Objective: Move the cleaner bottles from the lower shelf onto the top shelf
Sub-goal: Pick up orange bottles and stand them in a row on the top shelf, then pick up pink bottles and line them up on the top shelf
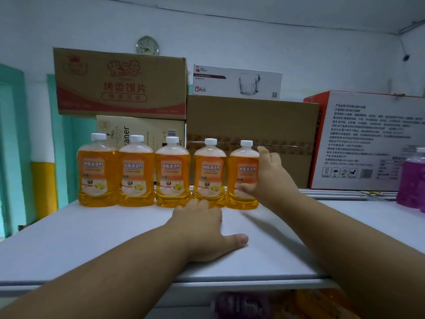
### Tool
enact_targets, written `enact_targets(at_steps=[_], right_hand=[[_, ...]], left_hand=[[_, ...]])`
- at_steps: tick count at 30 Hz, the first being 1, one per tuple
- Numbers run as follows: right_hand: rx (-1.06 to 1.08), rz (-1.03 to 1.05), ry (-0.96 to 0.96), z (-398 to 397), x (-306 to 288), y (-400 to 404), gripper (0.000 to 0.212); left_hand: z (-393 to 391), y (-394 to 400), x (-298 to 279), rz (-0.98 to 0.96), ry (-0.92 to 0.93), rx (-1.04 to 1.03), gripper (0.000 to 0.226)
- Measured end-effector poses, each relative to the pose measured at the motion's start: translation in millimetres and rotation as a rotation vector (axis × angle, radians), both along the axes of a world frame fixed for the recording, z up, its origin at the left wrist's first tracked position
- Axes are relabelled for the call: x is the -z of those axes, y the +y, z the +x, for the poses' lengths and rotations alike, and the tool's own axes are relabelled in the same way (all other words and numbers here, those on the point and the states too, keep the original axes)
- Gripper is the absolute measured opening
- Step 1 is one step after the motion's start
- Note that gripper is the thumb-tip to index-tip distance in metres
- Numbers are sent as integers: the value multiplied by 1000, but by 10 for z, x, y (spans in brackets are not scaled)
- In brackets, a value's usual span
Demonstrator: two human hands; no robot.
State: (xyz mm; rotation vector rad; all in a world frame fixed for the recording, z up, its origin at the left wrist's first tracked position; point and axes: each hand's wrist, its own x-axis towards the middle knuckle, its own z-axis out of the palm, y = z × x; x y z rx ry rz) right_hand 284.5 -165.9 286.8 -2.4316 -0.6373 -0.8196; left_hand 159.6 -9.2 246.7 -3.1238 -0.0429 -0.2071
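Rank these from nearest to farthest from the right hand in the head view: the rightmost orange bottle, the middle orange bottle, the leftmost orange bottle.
1. Rightmost orange bottle: gripped by the right hand, at the row's right end.
2. Middle orange bottle: centre of the row on the top shelf.
3. Leftmost orange bottle: far left end.

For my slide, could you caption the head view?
Right hand grips the fifth orange bottle on the top shelf; left hand rests flat.
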Motion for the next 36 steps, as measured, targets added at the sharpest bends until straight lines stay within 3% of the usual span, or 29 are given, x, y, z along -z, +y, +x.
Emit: enact_targets(at_steps=[3, 6, 13, 18, 20, 22, 28, 31, 34, 36], right_hand=[[-7, -42, -120, -179, 10, -161, 93], [-26, -29, -211, -534, 74, -375, 75], [-69, -3, -389, -1471, 115, -827, 63], [-147, 8, -382, -2014, 248, -1207, 59], [-188, 0, -336, -2186, 411, -1411, 58], [-238, -13, -300, -2328, 667, -1628, 57], [-251, -57, -92, -2398, 1443, -1970, 55], [-222, -52, -4, -2253, 1749, -1912, 52], [-201, -70, 88, -2051, 2004, -1747, 48], [-173, -87, 155, -1879, 2128, -1608, 47]], left_hand=[[-9, -12, -5, 4, 0, 1, 105], [-106, -56, -72, -3, -32, 2, 91], [-658, -521, -26, -150, -357, 85, 52], [-1174, -1028, 428, -204, -732, 210, 39], [-1328, -1238, 738, -265, -797, 236, 33], [-1448, -1456, 1115, -331, -771, 224, 27], [-1511, -1761, 2037, -415, -387, 85, 39], [-1350, -1670, 2346, -459, -290, 19, 32], [-1027, -1458, 2500, -703, -185, -148, 26], [-718, -1313, 2552, -1004, -81, -319, 26]])
